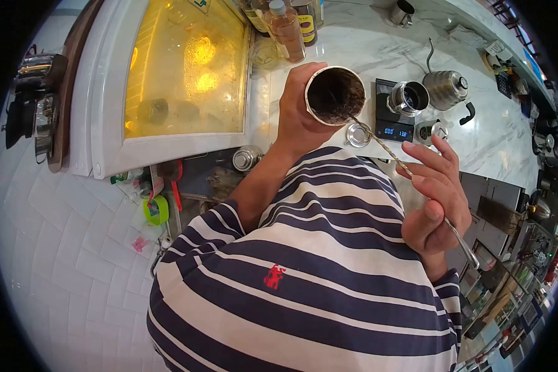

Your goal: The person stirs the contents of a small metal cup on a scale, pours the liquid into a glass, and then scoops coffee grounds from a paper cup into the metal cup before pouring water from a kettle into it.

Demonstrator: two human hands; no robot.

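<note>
My left hand (296,111) is wrapped round a white paper cup (312,113), its open mouth tilted toward me and dark stuff coating the inside. Between the fingers of my right hand (437,192) runs a long twisted metal bar spoon (384,146); its far end reaches into the cup at the lower rim, and its near end sticks out past my palm. Just right of the cup, a small round metal piece (358,134) lies on the counter beside a black digital scale (385,111). A metal cup (409,98) stands on the scale.
A gooseneck kettle (445,90) stands right of the scale, near a small metal-topped jar (431,131). Bottles (285,31) and a glass (265,54) are at the back left, beside a yellow-lit glass cabinet (186,74). A metal pitcher (402,12) stands at the far back.
</note>
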